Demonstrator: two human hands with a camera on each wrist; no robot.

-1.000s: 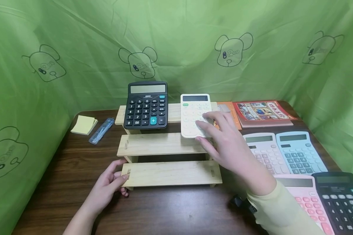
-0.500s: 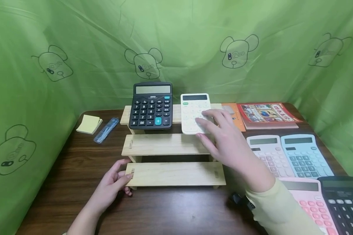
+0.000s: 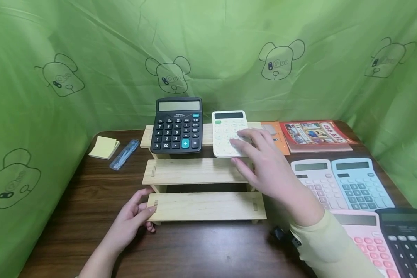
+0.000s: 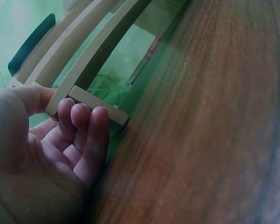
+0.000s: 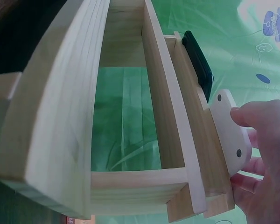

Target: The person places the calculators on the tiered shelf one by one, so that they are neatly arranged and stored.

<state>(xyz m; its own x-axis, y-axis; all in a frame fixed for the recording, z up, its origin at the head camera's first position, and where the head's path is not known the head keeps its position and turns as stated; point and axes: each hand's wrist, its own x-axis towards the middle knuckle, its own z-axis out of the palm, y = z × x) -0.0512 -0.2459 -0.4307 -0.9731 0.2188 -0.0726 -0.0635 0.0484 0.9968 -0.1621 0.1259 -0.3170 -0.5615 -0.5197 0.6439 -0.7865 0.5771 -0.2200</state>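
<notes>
A three-step wooden stand (image 3: 205,206) is on the brown table. My left hand (image 3: 131,220) grips the left end of its lowest step, thumb on top and the other fingers below; the left wrist view shows the fingers (image 4: 99,135) curled by the step's leg. A black calculator (image 3: 177,125) leans back at the left of the top step. Beside it is a white calculator (image 3: 226,131), and my right hand (image 3: 267,166) holds its lower right part. In the right wrist view the thumb (image 5: 247,114) presses the edge of the calculator, whose back shows round dark feet.
Yellow sticky notes (image 3: 104,147) and a clear blue case (image 3: 124,154) lie at the left. A red book (image 3: 314,133) and an orange book (image 3: 277,135) are back right. Light pink (image 3: 319,181), blue (image 3: 363,183), pink (image 3: 361,227) and black (image 3: 404,235) calculators lie at the right.
The white calculator's lower edge has shifted slightly up and back on the top step with my right hand at it. My left hand keeps its grip on the stand. The view shifted slightly.
</notes>
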